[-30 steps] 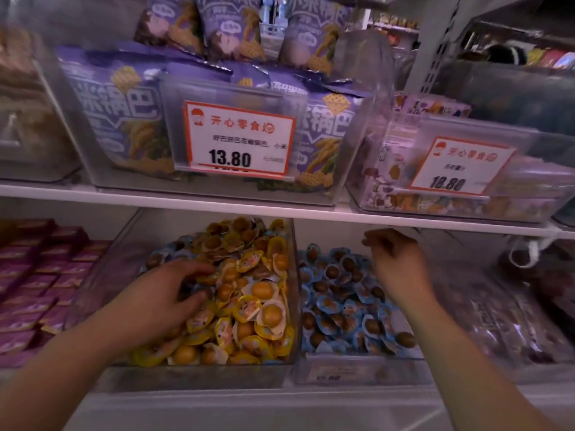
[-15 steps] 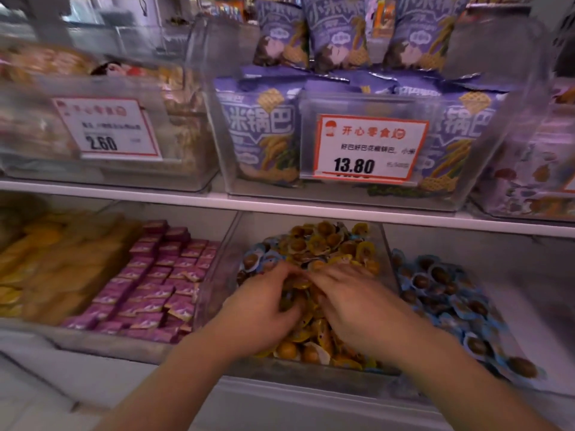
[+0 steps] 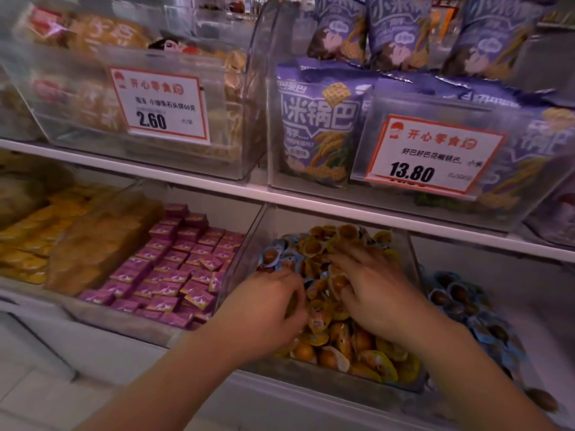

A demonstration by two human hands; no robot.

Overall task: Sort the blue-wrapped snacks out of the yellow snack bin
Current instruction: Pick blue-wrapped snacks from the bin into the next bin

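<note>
The yellow snack bin [image 3: 314,376] is a clear tub on the lower shelf, heaped with yellow-wrapped snacks [image 3: 329,325]. A few blue-wrapped snacks [image 3: 273,255] lie mixed in at its back left. Both hands are inside the bin. My left hand [image 3: 267,309] is at the left side, fingers curled down into the pile; whether they hold a snack is hidden. My right hand [image 3: 373,290] lies over the middle of the heap with fingers spread on the wrappers. The neighbouring bin on the right holds the blue-wrapped snacks [image 3: 460,301].
Left of the yellow bin is a bin of small purple boxes [image 3: 174,269], then yellow packets [image 3: 28,244]. The upper shelf edge [image 3: 217,188] hangs just above the bins, carrying clear bins with price tags [image 3: 161,104] and purple bags [image 3: 317,119].
One second ago my right hand was over the blue bin; it has moved into the yellow bin. Since half a second ago the hands have drawn apart, the left pulling back toward the front.
</note>
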